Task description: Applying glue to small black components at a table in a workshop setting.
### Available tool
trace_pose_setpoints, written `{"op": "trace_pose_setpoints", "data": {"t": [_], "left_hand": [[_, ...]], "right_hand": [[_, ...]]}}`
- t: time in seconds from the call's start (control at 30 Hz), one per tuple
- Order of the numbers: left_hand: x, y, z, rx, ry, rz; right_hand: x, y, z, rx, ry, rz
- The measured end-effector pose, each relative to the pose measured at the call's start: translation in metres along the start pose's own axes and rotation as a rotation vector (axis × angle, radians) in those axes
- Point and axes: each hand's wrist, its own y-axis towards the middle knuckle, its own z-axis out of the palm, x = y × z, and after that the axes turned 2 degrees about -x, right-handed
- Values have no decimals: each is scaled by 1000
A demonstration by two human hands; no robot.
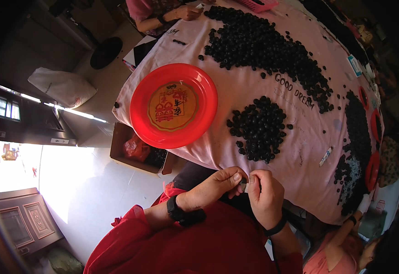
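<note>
My left hand [220, 183] and my right hand [266, 196] meet just off the near edge of the cloth-covered table, both with fingers pinched closed. Between the fingertips is a small item [244, 185], partly dark and partly pale. It is too small and too covered to name. Just beyond my hands lies a small heap of round black pieces [260, 130] on the pink cloth [213, 148]. To its left, a round red plastic plate [137, 107] with a gold printed centre rests near the table's edge.
A bigger pile of black pieces [263, 43] stretches across the far side. At the right are more dark pieces [358, 123] and a small tube [326, 156]. A cardboard box [118, 144] sits below the table at the left. Other people's hands [188, 12] work at the far edge and right.
</note>
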Motion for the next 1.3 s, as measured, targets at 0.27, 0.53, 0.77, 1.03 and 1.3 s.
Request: {"op": "trace_pose_setpoints", "data": {"t": [0.27, 0.53, 0.77, 1.03, 1.3], "left_hand": [[1, 0, 2, -14, 33, 15], [3, 0, 2, -40, -31, -19], [1, -1, 1, -52, -33, -38], [2, 2, 0, -70, -174, -131], [-9, 10, 3, -90, -93, -88]], "right_hand": [[0, -2, 2, -11, -30, 14], [-1, -4, 6, -47, -34, 36], [-7, 1, 7, -130, 0, 141], [-22, -5, -15, -125, 301, 415], [1, -2, -10, 80, 398, 310]]}}
